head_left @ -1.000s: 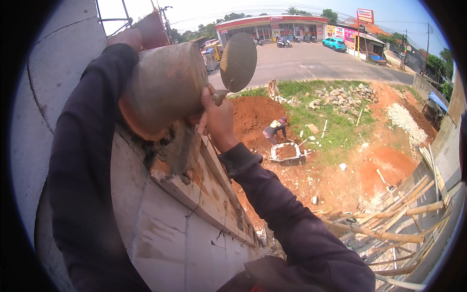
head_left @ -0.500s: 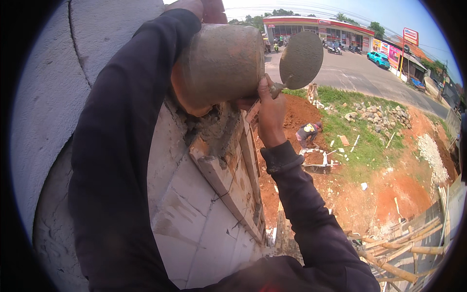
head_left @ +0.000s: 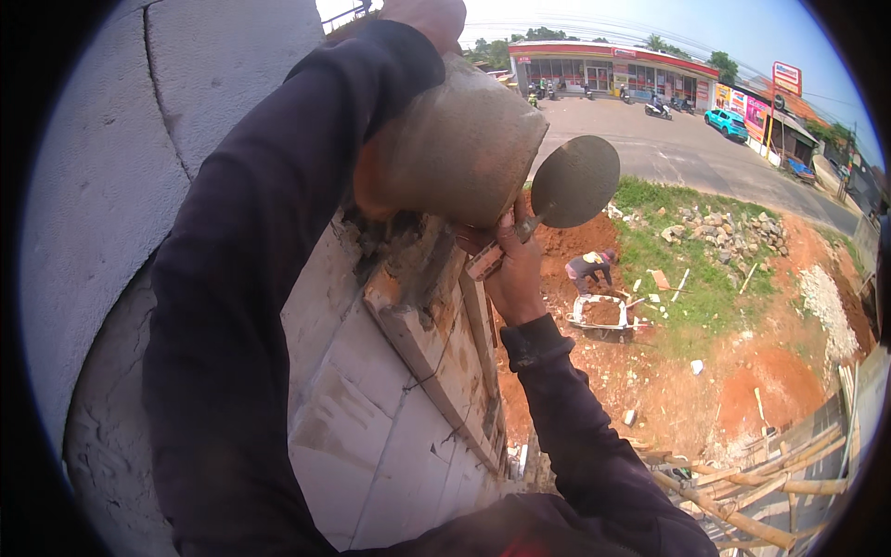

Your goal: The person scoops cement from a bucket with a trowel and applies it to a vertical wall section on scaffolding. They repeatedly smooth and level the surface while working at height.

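Observation:
My left hand point(head_left: 422, 17) reaches up at the top edge and grips a mortar-caked bucket point(head_left: 455, 148), tilted on its side above the wall. My right hand point(head_left: 512, 274) is shut on the handle of a trowel point(head_left: 574, 182), whose rounded grey blade sticks out to the right of the bucket's mouth. Just below the bucket, wet grey mortar point(head_left: 408, 255) lies on the top course of a wall of pale blocks point(head_left: 371, 399). Both forearms are in dark long sleeves.
A plastered grey wall point(head_left: 111, 186) fills the left. Far below on red earth, a person point(head_left: 588, 269) bends over a wheelbarrow point(head_left: 601, 314). Wooden scaffold poles point(head_left: 742, 501) cross at lower right. A road, vehicles and a low red-roofed building lie beyond.
The bucket and trowel sit lower and further right in the view than before, and the wall's top with its mortar shows more plainly under them. Both grips are unchanged.

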A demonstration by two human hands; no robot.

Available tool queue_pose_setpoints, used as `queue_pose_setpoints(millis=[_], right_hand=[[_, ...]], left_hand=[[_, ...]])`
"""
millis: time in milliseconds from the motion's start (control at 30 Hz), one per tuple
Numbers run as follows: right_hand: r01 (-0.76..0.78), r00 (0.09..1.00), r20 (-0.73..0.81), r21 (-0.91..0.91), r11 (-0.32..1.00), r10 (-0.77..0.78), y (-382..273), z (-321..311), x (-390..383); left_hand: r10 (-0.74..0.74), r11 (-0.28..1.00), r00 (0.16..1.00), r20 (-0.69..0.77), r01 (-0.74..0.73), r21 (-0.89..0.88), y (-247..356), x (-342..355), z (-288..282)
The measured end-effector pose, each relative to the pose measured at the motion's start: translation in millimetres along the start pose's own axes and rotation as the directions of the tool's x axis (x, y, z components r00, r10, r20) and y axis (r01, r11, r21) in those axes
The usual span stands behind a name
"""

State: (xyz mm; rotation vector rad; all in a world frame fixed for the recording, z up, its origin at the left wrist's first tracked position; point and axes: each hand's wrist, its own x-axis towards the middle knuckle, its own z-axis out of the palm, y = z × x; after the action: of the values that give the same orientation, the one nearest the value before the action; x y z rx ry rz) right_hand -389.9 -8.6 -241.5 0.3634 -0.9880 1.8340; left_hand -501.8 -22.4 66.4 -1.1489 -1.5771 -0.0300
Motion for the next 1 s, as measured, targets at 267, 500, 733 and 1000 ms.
queue_pose_setpoints(millis=[267, 500, 733, 1000], right_hand=[[-0.093, 0.996, 0.023, 0.153, 0.984, 0.09, -4, 1, -9], [-0.294, 0.952, 0.029, 0.367, 0.883, 0.305, -22, -4, -21], [-0.188, 0.963, -0.056, 0.558, 0.808, 0.263, -34, -26, -64], [0.042, 0.938, -0.296, 0.62, 0.783, 0.183, -67, -115, -162]], left_hand=[[0.012, 0.995, 0.999, -0.041, -0.016, -0.101, 1, -15, -20], [0.137, 0.99, 0.982, -0.132, -0.134, 0.031, 41, -51, -60], [0.278, 0.929, 0.837, -0.471, -0.358, -0.089, 93, -100, -113], [0.165, 0.808, 0.741, -0.651, -0.48, -0.342, 179, -190, -154]])
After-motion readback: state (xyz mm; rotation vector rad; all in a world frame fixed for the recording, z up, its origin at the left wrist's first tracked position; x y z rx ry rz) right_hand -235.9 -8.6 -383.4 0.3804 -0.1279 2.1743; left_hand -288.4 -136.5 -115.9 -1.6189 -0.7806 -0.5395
